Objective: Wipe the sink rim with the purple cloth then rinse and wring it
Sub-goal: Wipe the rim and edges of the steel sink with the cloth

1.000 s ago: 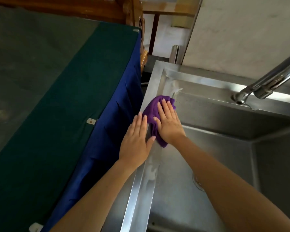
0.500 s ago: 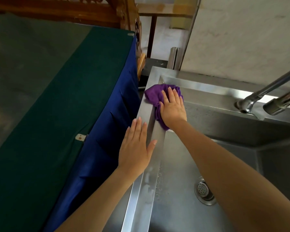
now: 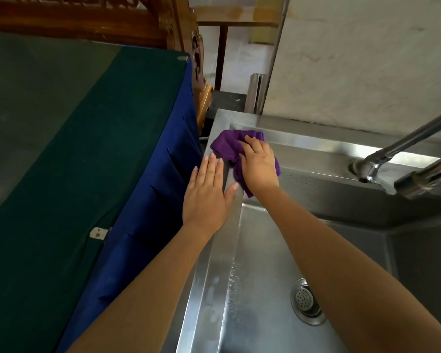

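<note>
A crumpled purple cloth (image 3: pixel 227 146) lies on the far left corner of the steel sink rim (image 3: pixel 209 276). My right hand (image 3: pixel 259 165) presses flat on the cloth, fingers fairly straight and pointing toward the corner, and part of the cloth hangs over the inner edge below the palm. My left hand (image 3: pixel 209 197) rests flat on the left rim just before the cloth, fingers straight, thumb out over the inner edge. The left rim nearer me looks wet and streaked.
A steel faucet (image 3: pixel 382 164) reaches over the basin from the right. The drain strainer (image 3: pixel 307 300) sits in the basin floor. A table under green and blue cloth (image 3: pixel 87 174) stands against the sink's left side. Behind it is carved wooden furniture (image 3: pixel 178 29).
My right hand has slid the purple cloth along the left rim away from me into the far corner. My left hand has stayed flat on the rim.
</note>
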Demonstrator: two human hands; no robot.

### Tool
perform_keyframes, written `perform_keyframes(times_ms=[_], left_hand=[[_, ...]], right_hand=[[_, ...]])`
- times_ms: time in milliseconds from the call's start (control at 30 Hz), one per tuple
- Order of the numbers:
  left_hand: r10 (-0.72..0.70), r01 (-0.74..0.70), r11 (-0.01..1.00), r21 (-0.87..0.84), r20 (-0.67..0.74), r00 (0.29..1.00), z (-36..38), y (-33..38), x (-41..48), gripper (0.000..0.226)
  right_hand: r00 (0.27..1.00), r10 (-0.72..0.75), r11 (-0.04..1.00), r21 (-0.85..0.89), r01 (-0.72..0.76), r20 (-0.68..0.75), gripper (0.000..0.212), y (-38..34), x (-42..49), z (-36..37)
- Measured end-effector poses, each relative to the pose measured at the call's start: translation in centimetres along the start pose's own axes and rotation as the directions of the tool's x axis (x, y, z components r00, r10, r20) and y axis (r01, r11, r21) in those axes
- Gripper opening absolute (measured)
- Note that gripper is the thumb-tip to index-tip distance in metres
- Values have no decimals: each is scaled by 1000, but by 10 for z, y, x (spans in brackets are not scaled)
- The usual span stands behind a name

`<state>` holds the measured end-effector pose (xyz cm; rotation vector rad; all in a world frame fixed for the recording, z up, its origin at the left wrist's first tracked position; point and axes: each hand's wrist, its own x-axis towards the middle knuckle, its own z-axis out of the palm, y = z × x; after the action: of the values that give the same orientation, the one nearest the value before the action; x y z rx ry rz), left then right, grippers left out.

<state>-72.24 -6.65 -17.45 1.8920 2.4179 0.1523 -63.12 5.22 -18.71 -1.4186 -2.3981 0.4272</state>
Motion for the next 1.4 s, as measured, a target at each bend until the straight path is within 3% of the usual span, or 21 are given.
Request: perform_keyframes(times_ms=[267,367,433,533,700,833,967,1133,1400], left_hand=[[12,-13,1000,0,24,1000,-2,0,-1,73],[7,-6,1000,-20,38,999,-4,1,-2,71],[10,-9,1000,-26,41,999,-5,2,-2,71],[13,-13,1000,-14,40,999,-3,1,-2,73],[14,-14,1000,0,22,1000,-1,0,-2,74],[8,-9,1000,12,16,1000,0,1,-1,75],[10,-10,1000,12,2,1000,0,2,-1,76],[-1,1,1000,30,-4,1000,3,1,0,77],[4,-4,1000,6,-1,1000,1,1,1,78]], right_hand=[[992,38,999,10,-37,-119,33,52,-21,-24],[982,119,981,168,-93,-148,31,51,-26,-33],[944,225,951,267,-158,-242,31,60,-31,-46],[849,353,932,230,-281,-394,32,90,-41,-58],[874,435,901,87,-426,-218,45,85,-41,-39],[943,310,950,72,-303,-120,47,53,-24,-23],[958,257,963,113,-244,-127,45,35,-13,-13],[998,64,994,90,-64,2,45,6,2,-5],[995,56,891,453,-13,-81,32,-5,-3,-7]])
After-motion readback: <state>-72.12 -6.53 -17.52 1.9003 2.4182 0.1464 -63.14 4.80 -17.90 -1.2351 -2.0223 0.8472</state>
